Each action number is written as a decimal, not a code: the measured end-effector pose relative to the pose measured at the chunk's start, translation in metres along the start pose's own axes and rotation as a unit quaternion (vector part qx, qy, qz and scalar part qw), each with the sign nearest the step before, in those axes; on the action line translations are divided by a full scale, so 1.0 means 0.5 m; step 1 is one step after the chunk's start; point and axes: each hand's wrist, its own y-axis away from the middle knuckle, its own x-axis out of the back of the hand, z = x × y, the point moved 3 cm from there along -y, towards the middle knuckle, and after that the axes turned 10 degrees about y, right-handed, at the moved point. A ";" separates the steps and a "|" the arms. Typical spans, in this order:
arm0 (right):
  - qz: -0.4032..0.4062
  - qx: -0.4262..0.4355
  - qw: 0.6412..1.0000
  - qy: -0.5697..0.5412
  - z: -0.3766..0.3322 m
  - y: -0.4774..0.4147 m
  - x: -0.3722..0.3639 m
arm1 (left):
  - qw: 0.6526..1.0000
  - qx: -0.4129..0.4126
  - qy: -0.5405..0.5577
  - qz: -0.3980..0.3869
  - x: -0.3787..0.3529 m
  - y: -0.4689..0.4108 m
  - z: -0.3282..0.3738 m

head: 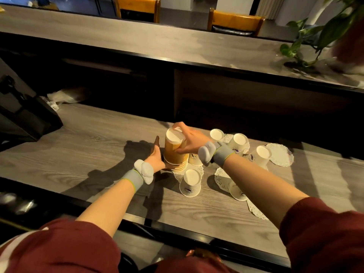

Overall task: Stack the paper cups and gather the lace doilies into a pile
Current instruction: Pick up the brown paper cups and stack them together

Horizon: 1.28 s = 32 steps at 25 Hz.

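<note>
A stack of upside-down paper cups point(173, 154) stands on the lower wooden counter point(88, 146). My right hand point(189, 140) grips the top cup of the stack from the right. My left hand point(156, 154) rests against the stack's lower left side, fingers hidden behind it. Several loose white cups stand upside down around it: one in front point(190, 183), one near my right forearm point(237, 191), others behind my right wrist point(239, 143) and to the right point(261, 157). White lace doilies lie flat: one at the right point(280, 155), one under my right forearm point(221, 177), one near the front edge point(256, 210).
A raised bar counter point(177, 44) runs behind the lower one, with a leafy plant point(323, 30) at its right end. A dark bag point(23, 115) sits at the left of the lower counter. Two wooden chairs point(234, 22) stand beyond the bar.
</note>
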 end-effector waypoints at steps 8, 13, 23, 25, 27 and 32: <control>0.040 -0.104 0.983 -0.148 -0.001 0.001 0.001 | 0.988 -0.043 0.145 0.024 -0.025 -0.020 0.020; 0.122 -0.214 0.911 -0.330 0.004 -0.013 0.056 | 0.986 -0.050 0.152 0.039 0.005 -0.038 0.076; 0.157 -0.291 0.844 -0.422 0.153 0.111 0.138 | 0.978 -0.041 0.196 -0.056 -0.105 -0.055 0.294; 0.166 -0.318 0.819 -0.449 0.204 0.160 0.154 | 0.977 -0.049 0.194 -0.080 -0.163 -0.069 0.341; 0.183 -0.338 0.806 -0.450 0.264 0.215 0.178 | 0.976 -0.040 0.190 -0.097 -0.232 -0.084 0.386; 0.232 -0.337 0.835 -0.368 0.410 0.364 0.228 | 0.977 -0.016 0.171 -0.126 -0.391 -0.101 0.474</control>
